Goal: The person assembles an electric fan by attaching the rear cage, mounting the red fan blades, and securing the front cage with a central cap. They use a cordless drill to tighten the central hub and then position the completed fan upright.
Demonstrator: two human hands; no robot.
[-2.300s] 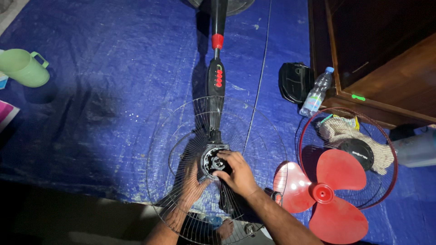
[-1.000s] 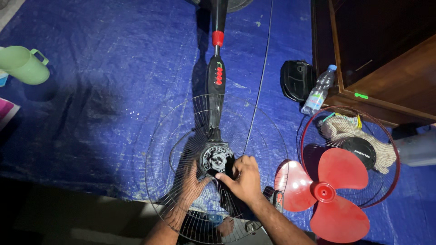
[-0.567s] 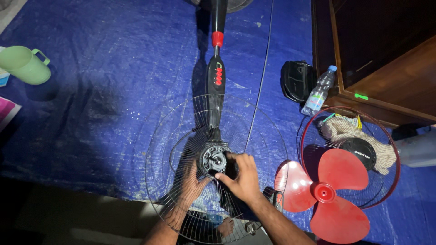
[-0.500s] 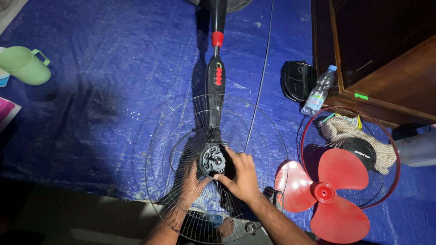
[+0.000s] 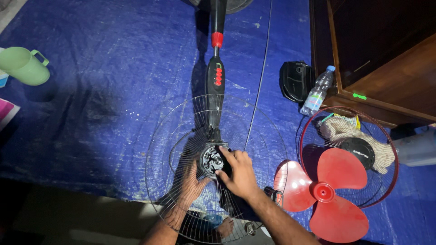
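Gripping the black round nut [image 5: 213, 159] at the hub of the wire rear fan guard [image 5: 172, 136], your right hand [image 5: 238, 174] sits lower centre of the frame, fingers curled around the nut's right side, thumb at its lower edge. Your left hand [image 5: 190, 183] is behind the guard wires, just left of and below the hub, fingers spread and pressed against the mesh; whether it grips anything you cannot tell through the wires. The guard lies flat-on to the camera, centre-bottom of the frame, mounted on the black fan stand [image 5: 217, 18] that runs up to the top edge, with a red collar [image 5: 217, 39] and a control panel with red buttons [image 5: 218, 77] along it. A thin cord [image 5: 262, 72] runs from the top edge down to the guard. Everything rests on a blue tarp [image 5: 113, 68]. At lower right a red three-blade fan propeller [image 5: 329, 190] lies on a red-rimmed front guard [image 5: 394, 149], with a beige cloth [image 5: 338, 129] and a black round cap [image 5: 357, 152] on it too. A clear water bottle [image 5: 316, 93] leans beside a black plastic cover [image 5: 294, 80], against a dark wooden cabinet [image 5: 386, 68] at upper right. A green mug [image 5: 22, 66] lies at upper left.
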